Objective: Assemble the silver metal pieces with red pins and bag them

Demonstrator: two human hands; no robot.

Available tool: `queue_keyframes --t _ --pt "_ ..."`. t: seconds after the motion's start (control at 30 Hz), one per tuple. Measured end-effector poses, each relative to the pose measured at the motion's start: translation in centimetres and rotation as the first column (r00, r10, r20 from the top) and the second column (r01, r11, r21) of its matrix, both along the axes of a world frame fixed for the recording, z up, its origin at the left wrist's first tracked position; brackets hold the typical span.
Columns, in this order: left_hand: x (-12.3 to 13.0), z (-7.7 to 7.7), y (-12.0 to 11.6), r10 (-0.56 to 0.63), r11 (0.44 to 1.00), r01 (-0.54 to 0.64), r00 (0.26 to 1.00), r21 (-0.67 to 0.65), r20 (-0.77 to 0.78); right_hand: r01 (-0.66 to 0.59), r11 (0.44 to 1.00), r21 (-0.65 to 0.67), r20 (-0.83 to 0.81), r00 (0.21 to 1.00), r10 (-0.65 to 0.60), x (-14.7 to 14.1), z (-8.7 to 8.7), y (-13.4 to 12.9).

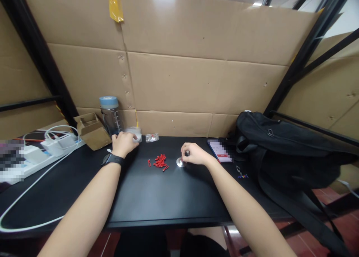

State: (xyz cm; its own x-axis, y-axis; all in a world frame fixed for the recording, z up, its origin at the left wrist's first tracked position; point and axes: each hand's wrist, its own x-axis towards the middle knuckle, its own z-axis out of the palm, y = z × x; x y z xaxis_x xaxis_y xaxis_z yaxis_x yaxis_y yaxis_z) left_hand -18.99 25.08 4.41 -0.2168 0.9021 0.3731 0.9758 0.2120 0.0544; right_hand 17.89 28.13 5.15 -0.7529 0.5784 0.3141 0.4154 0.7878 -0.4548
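My left hand, with a dark watch on its wrist, reaches to the back of the black table. Its fingers are curled on a small whitish container beside the bottle. My right hand is pinched at the near side of a round, shiny silver disc on the table. A speck of red shows at those fingertips, too small to name. Between my hands lies a pile of red cord loops, with one loop apart on the left.
A clear plastic packet lies behind the loops. At left are a blue-lidded bottle, an open cardboard box and a power strip with cables. At right are a phone, a keychain and a black bag.
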Motion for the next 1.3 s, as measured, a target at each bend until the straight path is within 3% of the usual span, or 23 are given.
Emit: queue_keyframes --t 0.1,0.27,0.53,0.67,0.8,0.87,0.97,1.13,1.23,1.3 --pt "0.2 -0.4 0.2 -0.04 0.999 0.04 0.999 0.011 -0.008 -0.009 1.0 -0.01 0.002 1.0 0.009 0.0 0.0 0.0" --pt "0.1 -0.6 0.4 0.006 0.997 -0.007 1.0 0.079 0.012 -0.006 0.999 -0.035 -0.01 1.0 0.005 -0.2 0.4 -0.3" --pt "0.7 -1.3 0.4 -0.023 0.998 0.023 1.0 0.066 0.002 -0.056 0.988 -0.141 -0.098 0.994 0.043 -0.6 0.8 -1.0" --pt "1.0 -0.7 0.1 0.031 0.991 -0.035 0.999 0.126 0.034 -0.061 0.987 -0.146 -0.082 0.995 0.049 -0.6 1.0 -1.2" --pt "1.8 0.9 -0.5 0.059 0.944 -0.074 0.997 0.322 0.055 -0.02 0.988 -0.152 -0.06 0.998 0.011 -0.5 1.0 -1.2" --pt "2.7 1.6 -0.7 -0.01 0.915 -0.013 0.998 0.404 0.055 -0.017 0.99 -0.143 -0.043 0.999 0.011 -0.6 0.9 -1.1" --pt "5.4 1.7 -0.8 -0.224 0.887 0.188 0.974 0.422 0.036 -0.043 0.993 -0.109 -0.02 0.999 0.041 -0.7 0.5 -0.9" --pt "11.4 -0.8 -0.3 -0.584 0.803 0.556 0.807 0.213 0.092 -0.076 0.996 -0.052 0.016 0.997 0.076 -0.7 0.1 -0.7" --pt "13.0 -1.9 -0.2 -0.673 0.739 0.667 0.727 0.094 0.137 -0.07 0.997 -0.032 0.03 0.997 0.071 -0.4 0.3 -0.6" --pt "12.7 -1.7 -0.3 -0.682 0.73 0.676 0.714 0.1 0.157 -0.062 0.997 -0.042 0.047 0.997 0.064 -0.1 0.5 -0.3"
